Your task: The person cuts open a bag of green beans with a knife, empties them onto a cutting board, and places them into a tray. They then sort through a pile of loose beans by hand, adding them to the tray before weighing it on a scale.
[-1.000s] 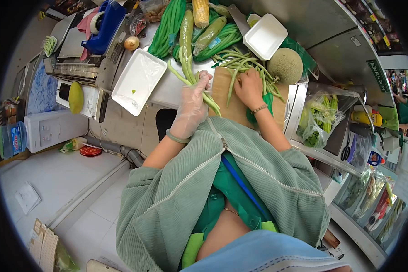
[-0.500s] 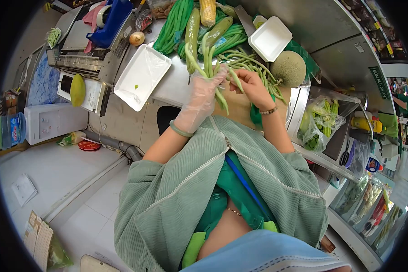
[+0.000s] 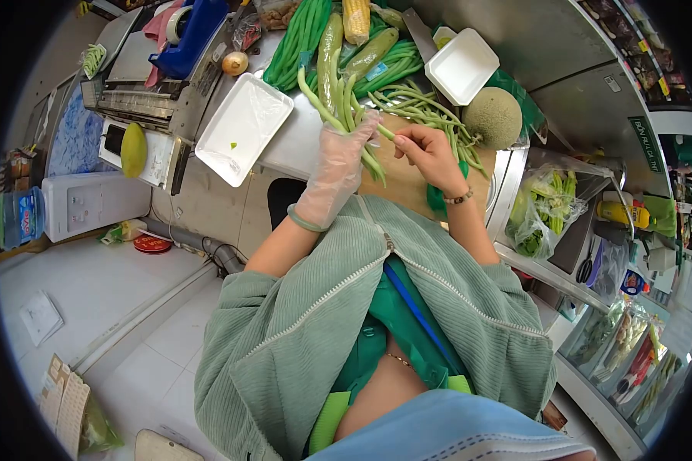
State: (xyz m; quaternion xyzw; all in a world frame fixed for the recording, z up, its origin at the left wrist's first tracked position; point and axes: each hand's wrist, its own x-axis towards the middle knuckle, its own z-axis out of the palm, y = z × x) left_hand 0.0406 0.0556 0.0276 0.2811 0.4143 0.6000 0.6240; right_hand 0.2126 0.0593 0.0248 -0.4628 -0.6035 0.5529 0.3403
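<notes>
My left hand (image 3: 336, 165), in a clear plastic glove, is closed round several long green beans (image 3: 349, 107) that stick out above and below the fist. Just right of it, my bare right hand (image 3: 429, 154) pinches the end of a single green bean (image 3: 386, 132) between thumb and fingers. A loose pile of beans (image 3: 430, 115) lies behind the hands, partly on a brown board (image 3: 402, 180). To the left sits a white foam tray (image 3: 265, 115) with a tiny green scrap in it.
Bagged gourds (image 3: 371, 54), green-netted beans (image 3: 298, 38) and corn (image 3: 356, 21) lie at the back. A melon (image 3: 492, 117) and an empty white tray (image 3: 461, 67) are at right, beyond them bagged greens (image 3: 550, 207). An onion (image 3: 235, 63) and tape dispenser (image 3: 192, 46) are at left.
My right hand has shifted slightly right, and the bean at its fingertips now lies more level. The beans in my left hand have spread a little to the left.
</notes>
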